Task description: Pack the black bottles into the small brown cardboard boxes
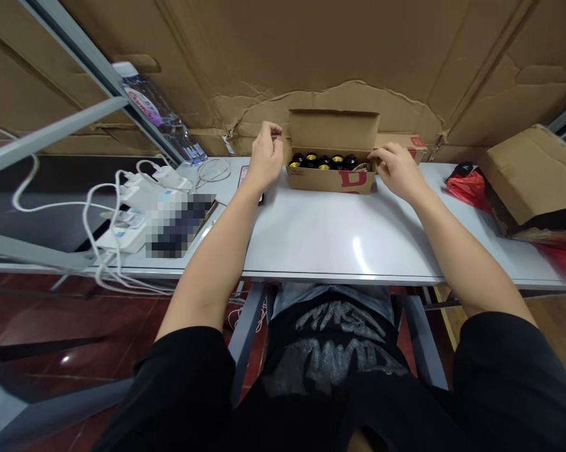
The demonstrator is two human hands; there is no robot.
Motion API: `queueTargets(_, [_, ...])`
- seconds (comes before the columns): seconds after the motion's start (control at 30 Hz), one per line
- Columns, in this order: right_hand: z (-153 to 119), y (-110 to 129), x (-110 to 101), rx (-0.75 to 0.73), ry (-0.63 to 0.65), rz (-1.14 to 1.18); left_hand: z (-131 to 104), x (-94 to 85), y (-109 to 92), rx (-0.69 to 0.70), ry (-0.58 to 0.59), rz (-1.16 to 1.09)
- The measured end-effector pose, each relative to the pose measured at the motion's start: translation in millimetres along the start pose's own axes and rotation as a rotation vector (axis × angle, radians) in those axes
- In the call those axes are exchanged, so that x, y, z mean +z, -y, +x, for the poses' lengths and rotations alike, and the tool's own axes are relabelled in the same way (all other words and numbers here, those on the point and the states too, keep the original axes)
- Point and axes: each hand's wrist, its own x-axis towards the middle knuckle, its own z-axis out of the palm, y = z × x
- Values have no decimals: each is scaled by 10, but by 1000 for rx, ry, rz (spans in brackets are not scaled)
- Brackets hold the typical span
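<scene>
A small brown cardboard box (pixel 318 181) with a red letter on its front stands on the white table, its back lid raised. Inside are several dark bottles (pixel 325 161) with black and gold tops. My left hand (pixel 267 154) is beside the box's left side flap, fingers bent, with a gap between thumb and fingertips; I see nothing in it. At the right end of the box, my right hand (pixel 396 168) has its fingertips closed on the cardboard edge. The fingers partly hide that corner.
Behind stands another box (pixel 415 143). To the right are a red plastic bag (pixel 468 187) and a larger open carton (pixel 532 172). Leftward lie a phone (pixel 243 174), white cables and a power strip (pixel 122 235), and a water bottle (pixel 163 116) leans on the metal frame.
</scene>
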Motion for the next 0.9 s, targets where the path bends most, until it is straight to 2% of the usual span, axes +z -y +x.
queueTargets(0.1, [-19,-18,16,-51,25,33,-11,-14,176,24,40,50])
queueTargets(0.2, [-21,-22,16,-83,64,32,-62,-44,247,64,92,122])
queueTargets(0.37, [-9,-35,15,-66,47,60,-114,-191,74,115,34,141])
queueTargets(0.5, [-26,3,16,-56,39,33,-135,-240,-86,134,163,87])
queueTargets(0.6, [-39,88,-13,-63,46,35,-120,-238,-145,134,193,95])
queueTargets(0.67, [-24,168,-61,-74,63,20,-65,-262,-169,119,232,100])
queueTargets(0.77, [72,319,-159,-93,110,-14,103,-334,-181,78,362,138])
queueTargets(0.9, [374,541,-219,-94,227,-7,403,-391,-136,63,481,231])
